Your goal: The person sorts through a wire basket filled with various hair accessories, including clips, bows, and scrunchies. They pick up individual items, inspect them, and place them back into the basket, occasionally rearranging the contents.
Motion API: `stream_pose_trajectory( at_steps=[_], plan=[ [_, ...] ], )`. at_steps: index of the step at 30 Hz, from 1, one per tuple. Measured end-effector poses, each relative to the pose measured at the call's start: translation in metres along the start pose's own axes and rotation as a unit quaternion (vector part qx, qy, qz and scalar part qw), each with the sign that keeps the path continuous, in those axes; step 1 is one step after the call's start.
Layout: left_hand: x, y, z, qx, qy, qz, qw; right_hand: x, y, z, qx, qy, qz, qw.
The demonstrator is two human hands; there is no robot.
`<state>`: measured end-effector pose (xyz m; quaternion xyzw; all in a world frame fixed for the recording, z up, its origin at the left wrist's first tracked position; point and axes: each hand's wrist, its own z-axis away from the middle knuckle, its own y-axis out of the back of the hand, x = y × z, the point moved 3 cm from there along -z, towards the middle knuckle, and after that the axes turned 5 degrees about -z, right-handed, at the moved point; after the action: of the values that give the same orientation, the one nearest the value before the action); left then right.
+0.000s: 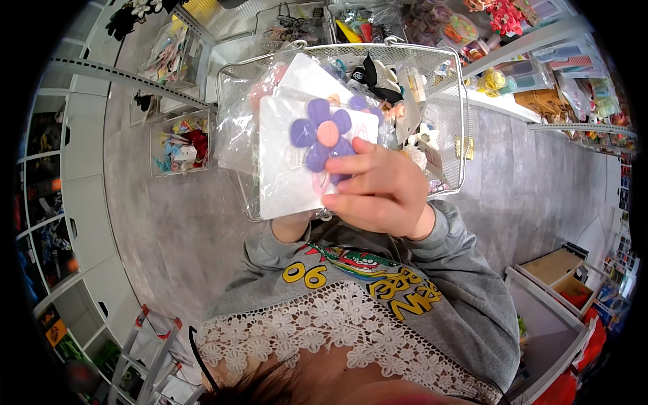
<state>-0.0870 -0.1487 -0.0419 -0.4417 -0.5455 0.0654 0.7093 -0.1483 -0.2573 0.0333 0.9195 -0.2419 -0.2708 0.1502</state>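
Observation:
A clear bag with a white card [283,187] is held up in front of me, over a wire mesh basket [458,152]. Through its plastic shows a purple flower hair accessory [327,133] with a peach centre. My right hand [385,187] grips the packet at its right side, fingers lying across the card and lower petals. Only the wrist end of my left hand [291,226] shows below the card; its fingers are hidden behind it. Another bagged white card [309,76] lies behind the first. A black bow [377,81] and other packaged accessories rest in the basket.
Beyond the basket, clear bins [364,25] of small goods fill a shelf. Metal uprights [126,76] stand left and right. A bin of colourful accessories [181,147] sits low at left. A step ladder [147,349] is at lower left, a drawer unit [552,293] at lower right.

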Motion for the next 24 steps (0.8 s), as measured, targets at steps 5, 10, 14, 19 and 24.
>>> stream_pose_trajectory(
  at_steps=[5, 10, 14, 19, 24],
  plan=[
    [-0.002, 0.011, 0.004, 0.064, -0.023, 0.005, 0.998, 0.005, 0.001, -0.001, 0.139, -0.093, -0.104, 0.980],
    [0.013, 0.003, 0.003, 0.083, -0.055, -0.109, 0.989, 0.017, 0.029, 0.006, 0.498, -0.212, -0.184, 0.820],
    [0.013, 0.003, 0.001, 0.096, -0.062, -0.050, 0.992, 0.015, 0.053, -0.001, 0.501, -0.124, -0.058, 0.854],
    [0.017, 0.010, 0.004, 0.008, -0.220, -0.362, 0.906, -0.012, 0.031, -0.014, 0.211, 0.082, 0.167, 0.960],
    [0.020, -0.001, 0.011, -0.157, -0.129, -0.091, 0.975, -0.023, -0.008, -0.017, 0.067, 0.037, 0.252, 0.965]
  ],
)
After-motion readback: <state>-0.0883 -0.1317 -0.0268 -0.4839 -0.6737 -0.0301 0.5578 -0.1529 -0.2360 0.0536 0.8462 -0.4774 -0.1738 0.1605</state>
